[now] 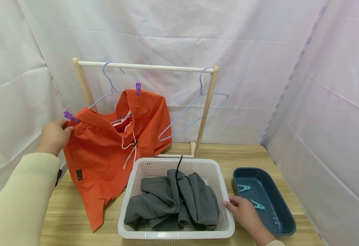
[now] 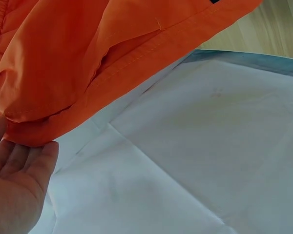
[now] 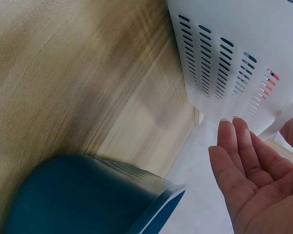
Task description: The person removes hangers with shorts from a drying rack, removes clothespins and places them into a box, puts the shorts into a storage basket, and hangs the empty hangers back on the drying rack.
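Orange drawstring shorts (image 1: 105, 150) hang from a blue wire hanger (image 1: 108, 77) by two purple clothespins (image 1: 138, 89) at the waistband. My left hand (image 1: 54, 136) pinches their left edge just below one clothespin; in the left wrist view the fingers (image 2: 31, 163) lie under the orange fabric. At the right side of a white plastic basket (image 1: 175, 234), my right hand (image 1: 244, 213) holds the rim. From the right wrist its other fingers (image 3: 244, 156) extend loosely beneath that rim. A crumpled grey garment (image 1: 167, 201) with a black cord lies in the basket.
A wooden rack with a white bar (image 1: 145, 67) stands at the back. Another blue hanger (image 1: 182, 114) hangs bare at its right end. Right of the basket sits a dark blue tray (image 1: 274, 205) holding two teal clothespins (image 1: 257, 205). White cloth walls (image 1: 244, 44) surround the wooden table (image 1: 244, 152).
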`<state>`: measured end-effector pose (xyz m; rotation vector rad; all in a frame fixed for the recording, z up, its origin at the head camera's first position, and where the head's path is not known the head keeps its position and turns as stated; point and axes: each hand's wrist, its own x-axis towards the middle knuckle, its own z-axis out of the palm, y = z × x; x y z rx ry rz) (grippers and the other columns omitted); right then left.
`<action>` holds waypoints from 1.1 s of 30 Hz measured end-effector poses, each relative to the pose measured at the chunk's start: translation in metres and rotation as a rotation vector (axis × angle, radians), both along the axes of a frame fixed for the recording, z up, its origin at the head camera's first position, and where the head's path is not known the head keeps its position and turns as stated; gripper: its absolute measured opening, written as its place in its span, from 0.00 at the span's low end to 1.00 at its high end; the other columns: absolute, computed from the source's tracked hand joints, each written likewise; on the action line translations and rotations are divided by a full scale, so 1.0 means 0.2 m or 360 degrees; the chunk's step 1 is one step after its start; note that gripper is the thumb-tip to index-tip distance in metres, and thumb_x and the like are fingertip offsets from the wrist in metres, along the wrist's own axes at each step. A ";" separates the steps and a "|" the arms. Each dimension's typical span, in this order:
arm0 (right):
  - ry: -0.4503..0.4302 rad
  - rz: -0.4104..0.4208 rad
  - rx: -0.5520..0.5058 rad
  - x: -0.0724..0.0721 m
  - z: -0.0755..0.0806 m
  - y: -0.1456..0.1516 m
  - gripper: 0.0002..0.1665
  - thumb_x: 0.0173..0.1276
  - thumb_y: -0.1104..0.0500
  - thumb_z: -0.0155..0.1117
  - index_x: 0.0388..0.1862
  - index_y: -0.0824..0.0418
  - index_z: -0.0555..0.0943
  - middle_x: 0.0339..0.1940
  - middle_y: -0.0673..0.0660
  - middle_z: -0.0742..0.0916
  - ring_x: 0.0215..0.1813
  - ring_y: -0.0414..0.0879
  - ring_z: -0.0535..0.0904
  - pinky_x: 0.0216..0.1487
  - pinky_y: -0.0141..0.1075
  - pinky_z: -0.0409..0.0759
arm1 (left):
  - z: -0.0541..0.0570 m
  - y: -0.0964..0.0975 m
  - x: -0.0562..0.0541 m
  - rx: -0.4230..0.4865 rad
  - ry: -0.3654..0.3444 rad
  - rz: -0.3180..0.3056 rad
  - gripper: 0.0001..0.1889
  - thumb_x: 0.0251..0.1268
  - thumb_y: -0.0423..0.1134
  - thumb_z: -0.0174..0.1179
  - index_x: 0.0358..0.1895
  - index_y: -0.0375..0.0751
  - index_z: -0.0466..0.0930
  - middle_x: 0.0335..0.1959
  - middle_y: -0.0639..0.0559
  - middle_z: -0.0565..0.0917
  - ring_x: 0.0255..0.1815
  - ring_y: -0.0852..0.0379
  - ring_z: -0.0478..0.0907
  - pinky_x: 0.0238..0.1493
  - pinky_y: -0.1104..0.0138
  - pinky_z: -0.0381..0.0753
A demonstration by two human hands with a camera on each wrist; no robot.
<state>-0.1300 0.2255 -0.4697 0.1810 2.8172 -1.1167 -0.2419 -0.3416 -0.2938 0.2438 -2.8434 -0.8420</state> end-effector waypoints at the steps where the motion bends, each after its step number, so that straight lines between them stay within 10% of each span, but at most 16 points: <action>1: 0.0000 0.0000 -0.0002 0.00 0.00 0.00 0.20 0.66 0.51 0.66 0.45 0.67 0.84 0.34 0.53 0.88 0.34 0.41 0.82 0.35 0.39 0.82 | 0.00 0.00 0.00 -0.0002 -0.0002 0.0004 0.23 0.77 0.38 0.41 0.64 0.21 0.62 0.54 0.22 0.69 0.51 0.27 0.66 0.55 0.37 0.71; 19: -0.0032 -0.0004 -0.0012 0.00 0.01 0.00 0.22 0.66 0.50 0.66 0.46 0.69 0.83 0.35 0.55 0.88 0.35 0.43 0.82 0.36 0.41 0.82 | 0.02 0.06 -0.01 -0.0250 0.0168 -0.0077 0.12 0.72 0.32 0.46 0.42 0.23 0.73 0.30 0.31 0.74 0.30 0.37 0.70 0.27 0.56 0.72; 33: -0.0019 -0.0003 -0.0019 0.00 0.00 0.00 0.22 0.66 0.51 0.65 0.46 0.69 0.83 0.36 0.55 0.88 0.35 0.42 0.82 0.36 0.41 0.82 | -0.02 0.10 0.04 -0.0385 0.0525 -0.0010 0.10 0.68 0.27 0.46 0.36 0.23 0.76 0.29 0.27 0.78 0.28 0.32 0.74 0.28 0.50 0.71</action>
